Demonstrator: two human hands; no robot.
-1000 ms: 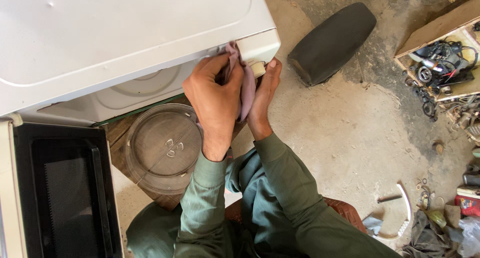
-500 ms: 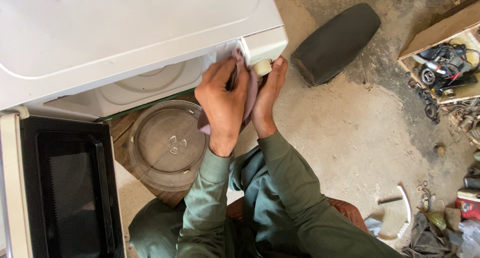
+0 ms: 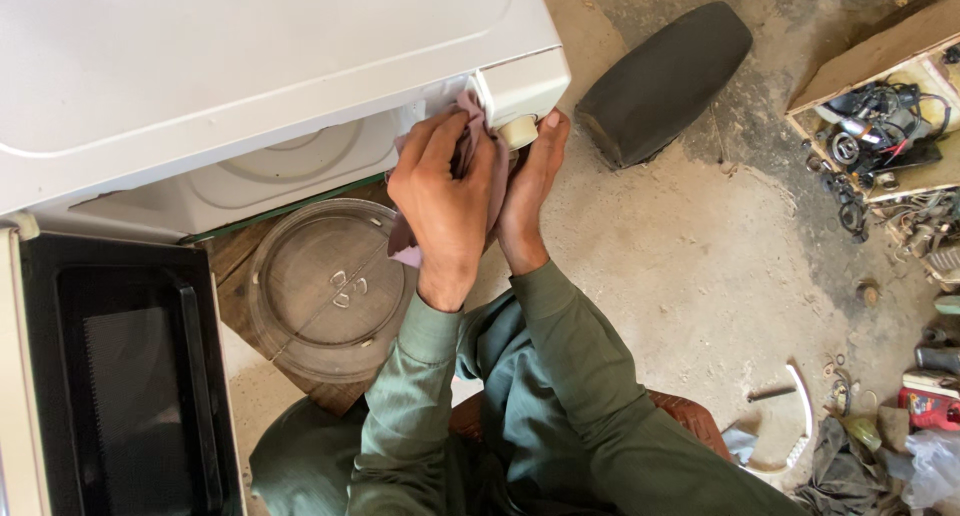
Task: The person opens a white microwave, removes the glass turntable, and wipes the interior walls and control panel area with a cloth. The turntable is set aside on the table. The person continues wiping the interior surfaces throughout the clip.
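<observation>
A white microwave oven (image 3: pixel 250 66) fills the upper left, seen from above, its dark-windowed door (image 3: pixel 120 376) swung open at the lower left. My left hand (image 3: pixel 448 201) presses a pale pink cloth (image 3: pixel 470 141) against the oven's front control panel. My right hand (image 3: pixel 528 186) rests beside it, fingers around a round cream knob (image 3: pixel 519 130) on the panel corner. A glass turntable plate (image 3: pixel 330 286) lies on a wooden board below the oven front.
A black padded seat (image 3: pixel 665 76) lies on the dusty concrete floor at upper right. A wooden box of cables and parts (image 3: pixel 880 116) sits at the right edge, with scattered scrap and a white curved piece (image 3: pixel 795 416) at lower right.
The view shifted slightly, with the oven now a bit more to the right. My left hand with the cloth has slid a little along the panel; my right hand stays at the knob.
</observation>
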